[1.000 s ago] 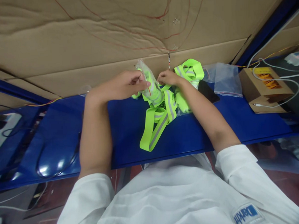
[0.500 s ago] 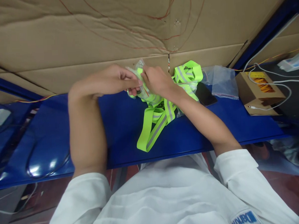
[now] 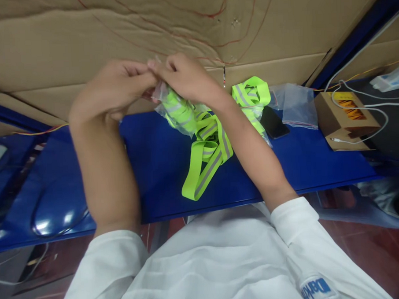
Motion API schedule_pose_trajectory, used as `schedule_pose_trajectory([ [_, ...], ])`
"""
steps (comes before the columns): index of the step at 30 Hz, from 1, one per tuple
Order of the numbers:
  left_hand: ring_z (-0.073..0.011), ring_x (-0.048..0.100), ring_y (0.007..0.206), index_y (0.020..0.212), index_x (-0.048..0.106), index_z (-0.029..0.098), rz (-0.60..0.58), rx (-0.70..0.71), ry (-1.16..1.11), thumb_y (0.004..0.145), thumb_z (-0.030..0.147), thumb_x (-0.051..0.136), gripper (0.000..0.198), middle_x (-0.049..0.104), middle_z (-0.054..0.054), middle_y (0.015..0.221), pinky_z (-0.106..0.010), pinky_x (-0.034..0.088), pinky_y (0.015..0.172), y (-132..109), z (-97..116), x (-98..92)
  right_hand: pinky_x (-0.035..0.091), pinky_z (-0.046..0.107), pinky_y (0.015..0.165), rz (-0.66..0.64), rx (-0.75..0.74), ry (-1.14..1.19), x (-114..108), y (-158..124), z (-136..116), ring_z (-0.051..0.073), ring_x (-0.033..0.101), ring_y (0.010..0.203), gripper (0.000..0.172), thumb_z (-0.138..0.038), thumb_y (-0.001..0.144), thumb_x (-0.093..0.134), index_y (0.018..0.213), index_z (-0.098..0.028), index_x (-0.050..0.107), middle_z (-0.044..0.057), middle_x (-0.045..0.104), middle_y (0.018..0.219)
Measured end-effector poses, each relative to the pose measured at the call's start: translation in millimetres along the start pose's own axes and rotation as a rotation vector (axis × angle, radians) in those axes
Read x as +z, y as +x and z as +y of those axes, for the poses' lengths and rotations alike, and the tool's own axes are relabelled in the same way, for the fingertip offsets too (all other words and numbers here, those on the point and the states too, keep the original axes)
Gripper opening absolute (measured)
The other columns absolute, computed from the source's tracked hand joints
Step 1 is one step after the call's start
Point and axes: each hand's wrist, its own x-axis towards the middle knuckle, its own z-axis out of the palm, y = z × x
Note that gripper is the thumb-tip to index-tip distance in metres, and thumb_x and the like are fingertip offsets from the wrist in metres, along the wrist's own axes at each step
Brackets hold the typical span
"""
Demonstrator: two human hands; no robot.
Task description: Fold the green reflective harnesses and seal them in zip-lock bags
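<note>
A clear plastic bag [image 3: 178,113] with neon yellow-green reflective strap inside hangs from both hands over the back of the blue table [image 3: 160,169]. My left hand [image 3: 127,84] grips the bag's upper left edge with closed fingers. At the bag's top, my right hand [image 3: 183,77] pinches the edge, its fingertips touching those of my left hand. A loose reflective strap [image 3: 203,167] lies looped on the table just below the bag. Behind my right forearm, another bundle of the same strap [image 3: 251,92] rests partly on a plastic bag.
To the right lie a black phone [image 3: 273,122], flat clear bags [image 3: 298,107] and an open cardboard box [image 3: 347,121] with a white cable over it. A cardboard panel [image 3: 181,31] with thin red wires stands behind the table.
Both hands have moved left and slightly up with the bag, away from the loose strap. The bagged strap is now more visible below the hands.
</note>
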Motion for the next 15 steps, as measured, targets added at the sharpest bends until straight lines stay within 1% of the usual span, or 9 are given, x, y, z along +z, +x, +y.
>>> schedule_pose_trajectory([
  [2, -0.0121, 0.053, 0.075, 0.077, 0.068, 0.015, 0.066, -0.012, 0.079, 0.075, 0.026, 0.058, 0.015, 0.058, 0.000, 0.071, -0.024, 0.041, 0.069, -1.7, -0.4, -3.3, 0.056, 0.030, 0.090, 0.076, -0.007, 0.055, 2.1, 0.1, -0.4, 0.023, 0.070, 0.111, 0.034, -0.039, 0.109, 0.041, 0.104, -0.023, 0.070, 0.001, 0.075, 0.108],
  [3, -0.0128, 0.053, 0.074, 0.077, 0.069, 0.015, 0.115, -0.005, 0.112, 0.074, 0.026, 0.059, 0.016, 0.058, -0.001, 0.070, -0.025, 0.041, 0.070, -1.3, -1.7, -4.2, 0.057, 0.029, 0.089, 0.119, -0.011, 0.080, 5.1, -0.2, 0.7, 0.023, 0.071, 0.109, 0.030, -0.036, 0.107, 0.044, 0.100, -0.022, 0.071, 0.000, 0.075, 0.106],
  [4, -0.0124, 0.052, 0.072, 0.076, 0.070, 0.015, 0.163, 0.014, 0.129, 0.073, 0.027, 0.059, 0.017, 0.057, 0.000, 0.068, -0.026, 0.041, 0.070, -0.1, -3.7, -4.7, 0.058, 0.029, 0.088, 0.130, -0.009, 0.090, 8.8, -0.8, 2.3, 0.022, 0.071, 0.109, 0.028, -0.035, 0.106, 0.046, 0.097, -0.022, 0.071, 0.000, 0.075, 0.103],
  [6, -0.0105, 0.048, 0.068, 0.073, 0.069, 0.015, 0.216, 0.049, 0.131, 0.073, 0.027, 0.058, 0.017, 0.053, 0.001, 0.064, -0.027, 0.041, 0.071, 4.2, -9.3, -4.9, 0.059, 0.030, 0.086, 0.102, 0.006, 0.100, 16.0, -2.0, 6.0, 0.023, 0.071, 0.105, 0.027, -0.037, 0.103, 0.051, 0.091, -0.023, 0.070, -0.001, 0.076, 0.096],
  [8, -0.0087, 0.045, 0.064, 0.075, 0.069, 0.014, 0.241, 0.066, 0.128, 0.074, 0.026, 0.056, 0.017, 0.051, 0.002, 0.062, -0.026, 0.041, 0.070, 9.9, -15.7, -5.3, 0.059, 0.032, 0.082, 0.029, 0.025, 0.121, 19.7, -3.4, 9.9, 0.024, 0.070, 0.097, 0.027, -0.039, 0.101, 0.054, 0.085, -0.024, 0.069, 0.000, 0.074, 0.085],
  [10, -0.0080, 0.044, 0.061, 0.077, 0.068, 0.013, 0.277, 0.071, 0.100, 0.075, 0.026, 0.055, 0.018, 0.052, 0.002, 0.062, -0.025, 0.039, 0.065, 14.9, -21.2, -6.6, 0.058, 0.034, 0.078, -0.008, 0.035, 0.140, 17.7, -5.4, 14.7, 0.024, 0.069, 0.087, 0.027, -0.040, 0.099, 0.057, 0.080, -0.023, 0.067, 0.002, 0.069, 0.073],
  [11, -0.0079, 0.045, 0.060, 0.077, 0.068, 0.013, 0.299, 0.075, 0.068, 0.075, 0.025, 0.055, 0.018, 0.052, 0.002, 0.062, -0.024, 0.038, 0.063, 16.5, -23.0, -7.5, 0.057, 0.034, 0.077, -0.001, 0.039, 0.141, 14.8, -6.7, 17.9, 0.024, 0.069, 0.083, 0.027, -0.039, 0.098, 0.058, 0.078, -0.022, 0.065, 0.002, 0.066, 0.068],
  [13, -0.0077, 0.046, 0.059, 0.076, 0.068, 0.013, 0.332, 0.089, 0.016, 0.074, 0.023, 0.056, 0.016, 0.052, 0.002, 0.061, -0.023, 0.037, 0.059, 16.7, -23.7, -9.5, 0.055, 0.033, 0.076, 0.043, 0.042, 0.132, 6.4, -9.8, 26.0, 0.023, 0.068, 0.079, 0.029, -0.035, 0.096, 0.061, 0.072, -0.019, 0.061, 0.002, 0.059, 0.062],
  [15, -0.0082, 0.046, 0.059, 0.077, 0.068, 0.015, 0.323, 0.080, 0.028, 0.075, 0.024, 0.057, 0.015, 0.052, 0.002, 0.061, -0.023, 0.037, 0.058, 13.4, -20.7, -10.9, 0.053, 0.033, 0.077, 0.082, 0.051, 0.133, -2.9, -13.5, 35.8, 0.022, 0.069, 0.078, 0.031, -0.031, 0.096, 0.061, 0.068, -0.017, 0.057, 0.002, 0.055, 0.061],
])
